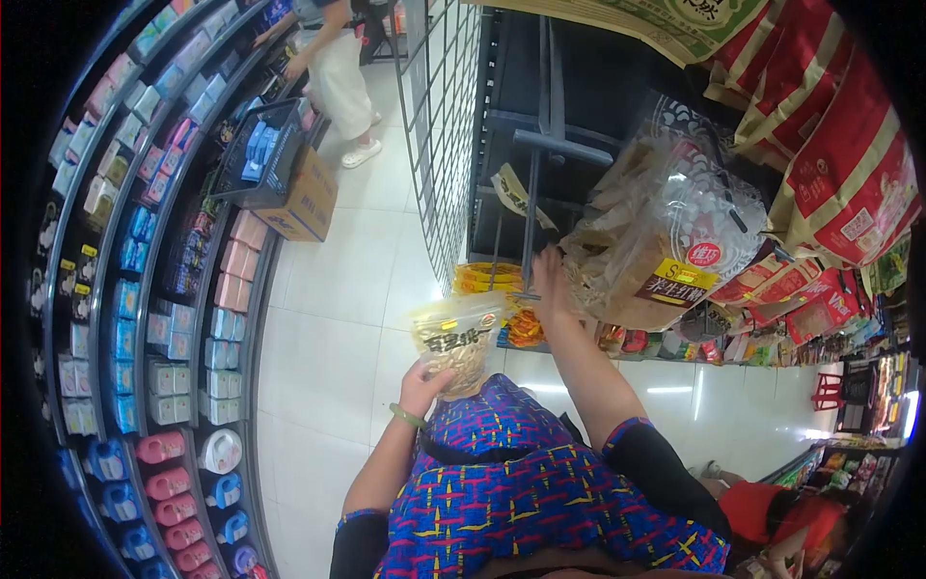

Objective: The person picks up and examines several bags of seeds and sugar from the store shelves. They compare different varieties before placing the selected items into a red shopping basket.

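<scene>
My left hand (426,388) is closed around the lower left side of a clear resealable pouch (453,338). Pale pieces of dried food show through its plastic, and dark lettering and a small yellow price sticker are on its front. A green bangle (407,417) circles my left wrist. My right hand (550,280) reaches up to the rack, fingers stretched out and slightly blurred. Right at its fingertips hang several clear bags (666,232) with a red round logo and a yellow label. A loose beige packet or tag (521,196) hangs just above that hand.
A metal hook bar (564,145) juts from the dark rack, beside a wire grid panel (439,125). Red bags (844,164) hang at the right. Across the tiled aisle (333,357) are stocked shelves, a dark basket on a carton (299,198), and a person (333,72). Another person in red (772,516) is behind.
</scene>
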